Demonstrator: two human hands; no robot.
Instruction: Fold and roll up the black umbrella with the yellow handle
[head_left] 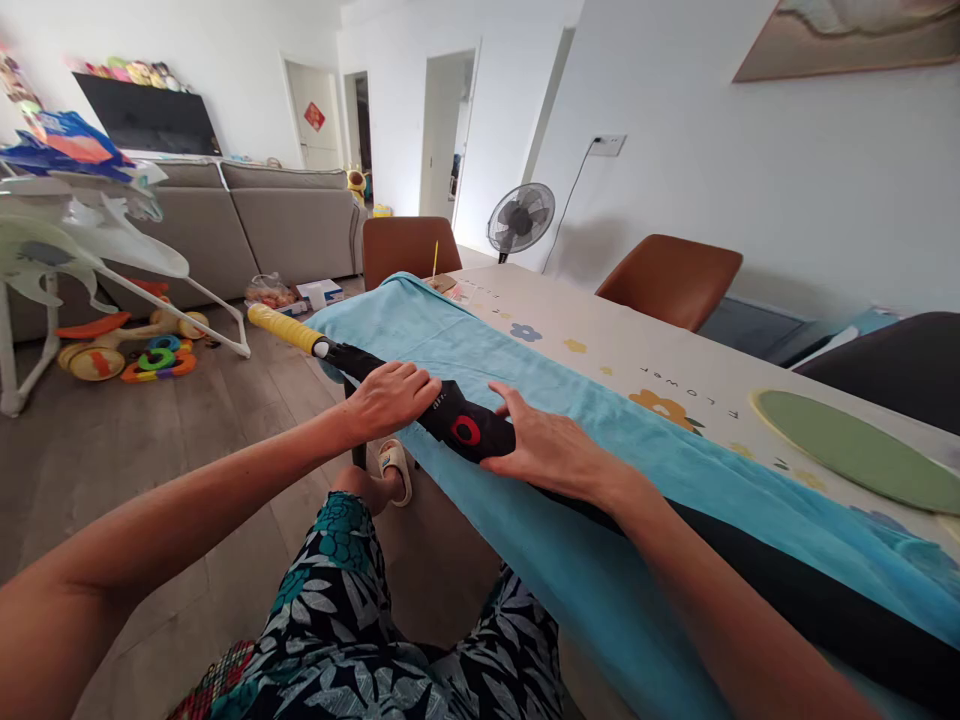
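Observation:
A black racket cover with a red ring mark lies along the near edge of a light blue towel spread on the table. A yellow-wrapped racket handle sticks out of its left end, past the table's corner. My left hand is curled over the cover's narrow neck, gripping it. My right hand lies flat on the cover just right of the red mark, fingers stretched out and pressing down. The cover's wide part runs off to the lower right under my right forearm.
The table has a flower-print cloth and a green oval mat. Brown chairs stand at its far side and end. A fan, grey sofa, baby seat and floor toys lie left.

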